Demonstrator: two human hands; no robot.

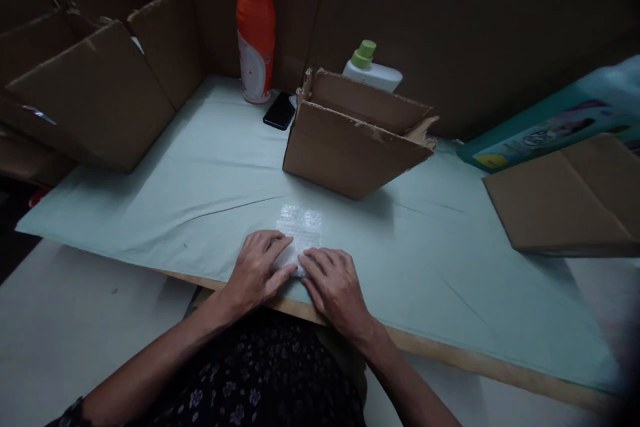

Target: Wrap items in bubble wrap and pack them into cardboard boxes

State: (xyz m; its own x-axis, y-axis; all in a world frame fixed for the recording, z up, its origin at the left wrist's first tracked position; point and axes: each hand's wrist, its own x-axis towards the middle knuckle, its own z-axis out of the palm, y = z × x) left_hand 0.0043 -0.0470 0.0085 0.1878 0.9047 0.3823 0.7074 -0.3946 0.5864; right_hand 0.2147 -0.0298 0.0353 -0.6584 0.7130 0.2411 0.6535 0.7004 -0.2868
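Note:
A small sheet of clear bubble wrap (pixel 301 223) lies on the cloth-covered table near its front edge, its near end bunched or rolled under my fingers. My left hand (pixel 260 263) presses on the left side of that near end, fingers closed down on it. From the right, my right hand (pixel 333 280) grips the same end with bent fingers. Whether something is wrapped inside cannot be made out. The far part of the wrap lies flat, away from me.
Beyond the wrap stands an open cardboard box (pixel 350 147), with a white bottle (pixel 373 73) behind it. A phone (pixel 280 111) lies beside an orange bottle (pixel 256 27). Larger cartons (pixel 100 93) fill the left; another box (pixel 565 193) and a teal pack (pixel 545 127) stand right.

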